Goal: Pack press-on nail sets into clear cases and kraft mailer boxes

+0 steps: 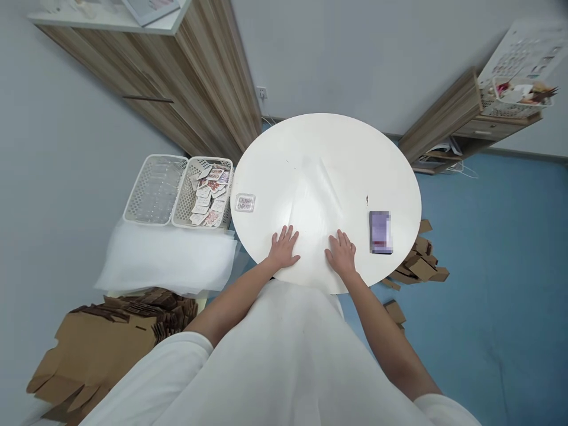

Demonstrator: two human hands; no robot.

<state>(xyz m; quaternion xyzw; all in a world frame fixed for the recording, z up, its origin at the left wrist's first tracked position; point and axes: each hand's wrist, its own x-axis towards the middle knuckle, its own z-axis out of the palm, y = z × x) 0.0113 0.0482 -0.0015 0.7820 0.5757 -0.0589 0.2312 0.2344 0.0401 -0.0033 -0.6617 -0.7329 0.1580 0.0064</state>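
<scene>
I observe the left hand point(284, 247) and right hand point(341, 251) palm-down, fingers spread, beside the near end of a translucent sheet point(314, 204). It lies on the white desk point(381, 154), long axis pointing toward the far wall point(328, 65).

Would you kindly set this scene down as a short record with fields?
Left hand: palm down, open
Right hand: palm down, open
Between hands and beyond: what looks like a translucent sheet
Surface: white table
Table's left side: small clear case
Table's right side: purple item, blurred out
Left of table: two white baskets, one with cards
</scene>
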